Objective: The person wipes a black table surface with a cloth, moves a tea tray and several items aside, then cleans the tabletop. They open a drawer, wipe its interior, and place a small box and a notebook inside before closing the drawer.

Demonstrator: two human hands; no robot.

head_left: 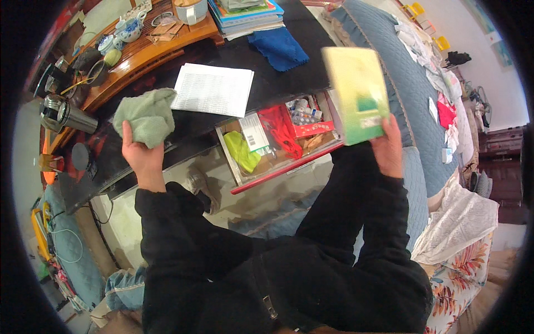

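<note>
My left hand [143, 161] grips a folded grey-green cloth [146, 118], held up over the dark table, with the thumb on its near side. In my right hand [388, 149] is a yellow-and-green booklet [359, 92], gripped by its lower right edge and slightly blurred. Between the two hands an open drawer [289, 181] juts out from the table. Inside it lie a lime-green cloth [241, 150], a white card with a barcode [253, 132], a red cloth or bag [280, 128] and a red box with small bottles [312, 129]. Printed white sheets [214, 89] rest on the tabletop beside the grey-green cloth.
A blue cloth [280, 49] lies near a stack of books [247, 19]. On the left stand a wooden tea tray [147, 58] with a teapot [129, 28] and a steel kettle [72, 116]. A blue quilted sofa [411, 106] runs along the right.
</note>
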